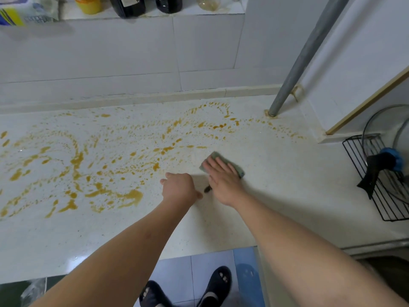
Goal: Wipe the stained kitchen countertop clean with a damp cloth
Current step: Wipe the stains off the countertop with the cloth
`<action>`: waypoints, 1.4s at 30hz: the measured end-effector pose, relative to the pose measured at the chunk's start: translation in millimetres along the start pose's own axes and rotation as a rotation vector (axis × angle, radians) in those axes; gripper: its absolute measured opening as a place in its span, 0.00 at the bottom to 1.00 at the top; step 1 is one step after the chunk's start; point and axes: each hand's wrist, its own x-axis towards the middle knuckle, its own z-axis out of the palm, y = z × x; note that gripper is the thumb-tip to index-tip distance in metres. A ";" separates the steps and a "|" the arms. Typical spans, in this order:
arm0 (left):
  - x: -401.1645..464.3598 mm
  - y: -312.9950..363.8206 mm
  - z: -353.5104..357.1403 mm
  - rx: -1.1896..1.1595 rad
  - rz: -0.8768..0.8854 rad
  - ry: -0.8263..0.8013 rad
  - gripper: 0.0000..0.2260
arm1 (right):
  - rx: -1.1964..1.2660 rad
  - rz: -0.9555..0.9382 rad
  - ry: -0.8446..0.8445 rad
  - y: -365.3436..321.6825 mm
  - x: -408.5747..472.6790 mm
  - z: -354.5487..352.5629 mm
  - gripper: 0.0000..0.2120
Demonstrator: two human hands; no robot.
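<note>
A pale speckled countertop (276,196) is covered with orange-brown stains (106,165) across its left and middle parts, reaching the back right. My right hand (221,180) lies flat with straight fingers on a small grey-green cloth (238,169), pressing it to the counter right of the stains. My left hand (179,189) hovers or rests just left of it, fingers curled downward, holding nothing that I can see. A small dark object (207,189) shows between the two hands.
A grey metal pipe (294,63) rises from the counter's back right corner. A black wire rack (380,191) with a glass lid stands at the right. Bottles and jars line a ledge (155,13) above the tiled wall. Blue floor and slippers lie below the front edge.
</note>
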 end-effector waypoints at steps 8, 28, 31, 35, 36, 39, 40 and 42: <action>-16.3 53.7 -16.2 0.152 0.213 0.132 0.08 | 0.030 0.214 0.133 122.8 -54.2 -40.2 0.26; 40.1 174.1 -5.7 0.221 0.366 0.032 0.45 | -0.031 0.472 0.251 247.5 53.3 -127.6 0.26; 41.2 175.2 -7.0 0.231 0.362 0.028 0.45 | -0.014 0.384 0.241 221.5 69.1 -119.8 0.27; 40.1 174.6 -7.8 0.242 0.368 0.041 0.46 | 0.052 0.163 0.217 175.0 77.4 -103.2 0.27; 39.8 173.5 -7.3 0.245 0.375 0.049 0.46 | 0.092 0.102 0.194 167.1 76.5 -98.7 0.27; 41.0 167.6 -7.0 0.248 0.412 0.086 0.45 | 0.207 0.013 0.162 170.1 59.1 -88.0 0.25; 42.0 164.7 -7.8 0.246 0.427 0.098 0.45 | 0.189 0.006 0.176 178.8 51.7 -87.8 0.25; 46.6 156.0 -12.1 0.229 0.445 0.112 0.46 | 0.095 0.034 0.221 198.9 46.5 -90.5 0.24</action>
